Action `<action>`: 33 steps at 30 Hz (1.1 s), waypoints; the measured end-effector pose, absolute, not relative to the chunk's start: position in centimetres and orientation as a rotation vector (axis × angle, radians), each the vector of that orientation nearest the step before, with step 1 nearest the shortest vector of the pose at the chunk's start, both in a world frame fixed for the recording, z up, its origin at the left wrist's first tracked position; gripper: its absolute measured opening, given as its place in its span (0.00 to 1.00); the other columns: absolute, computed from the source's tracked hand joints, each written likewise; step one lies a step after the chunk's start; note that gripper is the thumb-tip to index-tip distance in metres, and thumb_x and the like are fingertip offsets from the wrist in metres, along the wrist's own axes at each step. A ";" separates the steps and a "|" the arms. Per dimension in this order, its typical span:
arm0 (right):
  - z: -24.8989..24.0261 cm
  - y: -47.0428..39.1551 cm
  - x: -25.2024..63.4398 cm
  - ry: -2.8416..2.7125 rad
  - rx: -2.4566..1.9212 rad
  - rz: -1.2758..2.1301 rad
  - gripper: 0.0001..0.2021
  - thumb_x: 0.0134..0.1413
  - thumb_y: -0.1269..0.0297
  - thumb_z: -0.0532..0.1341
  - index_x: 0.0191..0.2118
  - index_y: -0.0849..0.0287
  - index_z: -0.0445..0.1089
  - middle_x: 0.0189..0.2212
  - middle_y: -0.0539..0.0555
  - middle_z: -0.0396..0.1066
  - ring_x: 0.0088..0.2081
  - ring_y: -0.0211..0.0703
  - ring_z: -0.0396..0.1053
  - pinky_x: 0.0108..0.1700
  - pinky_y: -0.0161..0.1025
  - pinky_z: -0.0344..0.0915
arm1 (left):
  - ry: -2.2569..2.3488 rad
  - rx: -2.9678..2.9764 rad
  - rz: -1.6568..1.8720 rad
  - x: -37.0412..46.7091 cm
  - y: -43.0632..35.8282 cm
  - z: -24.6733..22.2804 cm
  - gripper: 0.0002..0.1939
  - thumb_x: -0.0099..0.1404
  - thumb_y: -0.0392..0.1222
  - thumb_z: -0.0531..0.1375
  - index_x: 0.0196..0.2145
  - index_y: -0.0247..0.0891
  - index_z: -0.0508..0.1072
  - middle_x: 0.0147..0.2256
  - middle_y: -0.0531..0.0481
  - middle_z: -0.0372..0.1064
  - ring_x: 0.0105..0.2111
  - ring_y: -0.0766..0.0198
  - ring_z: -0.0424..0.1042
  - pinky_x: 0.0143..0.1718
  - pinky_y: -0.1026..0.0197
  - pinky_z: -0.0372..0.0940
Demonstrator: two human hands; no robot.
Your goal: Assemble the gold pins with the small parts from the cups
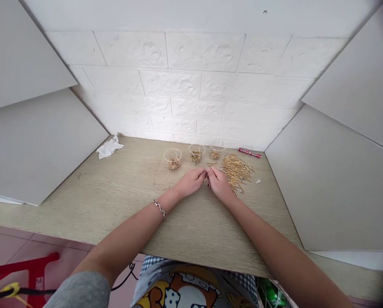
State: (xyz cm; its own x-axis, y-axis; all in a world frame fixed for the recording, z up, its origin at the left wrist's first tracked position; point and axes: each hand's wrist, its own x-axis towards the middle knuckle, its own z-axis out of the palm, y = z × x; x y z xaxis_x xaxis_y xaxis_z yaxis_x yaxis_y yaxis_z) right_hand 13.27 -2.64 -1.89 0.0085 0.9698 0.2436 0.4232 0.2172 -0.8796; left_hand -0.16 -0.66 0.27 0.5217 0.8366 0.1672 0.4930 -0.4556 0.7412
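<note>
Above the middle of the table, my left hand (191,181) and my right hand (219,183) meet at the fingertips. Both are closed in a pinch, and whatever lies between the fingers is too small to make out. A heap of thin gold-coloured pins (236,171) is spread just right of my right hand. Behind my hands stand clear plastic cups: a left cup (173,156), a middle cup (197,150) and a right cup (217,146). Small gold-coloured pieces show in each of them.
A crumpled white tissue (110,146) lies at the table's back left. At the back right is a red tube-shaped packet (249,152), with a small white scrap (258,181) nearer me. Grey panels flank the table (120,209), and a white brick-patterned wall (185,85) closes the back.
</note>
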 end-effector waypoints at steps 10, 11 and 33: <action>-2.0 -2.5 13.4 -1.586 -1.338 0.757 0.16 0.57 0.54 0.46 0.21 0.55 0.52 0.15 0.46 0.56 0.22 0.39 0.57 0.28 0.37 0.53 | 1.033 1.741 0.711 0.3 -0.9 0.5 0.14 0.62 0.41 0.45 0.21 0.37 0.59 0.17 0.57 0.56 0.19 0.70 0.58 0.23 0.66 0.56; -2.1 -2.5 13.4 -1.585 -1.335 0.762 0.17 0.57 0.54 0.47 0.21 0.55 0.52 0.15 0.46 0.56 0.22 0.39 0.57 0.29 0.37 0.53 | 1.029 1.717 0.716 0.4 -0.9 0.4 0.14 0.63 0.42 0.45 0.21 0.37 0.59 0.17 0.57 0.56 0.19 0.70 0.57 0.23 0.66 0.56; -1.9 -2.5 13.3 -1.639 -1.306 0.807 0.14 0.55 0.59 0.48 0.21 0.56 0.54 0.17 0.46 0.56 0.23 0.38 0.57 0.29 0.36 0.53 | 1.067 1.708 0.840 0.0 -0.2 -0.1 0.14 0.63 0.43 0.46 0.22 0.37 0.60 0.18 0.57 0.56 0.19 0.70 0.57 0.25 0.65 0.55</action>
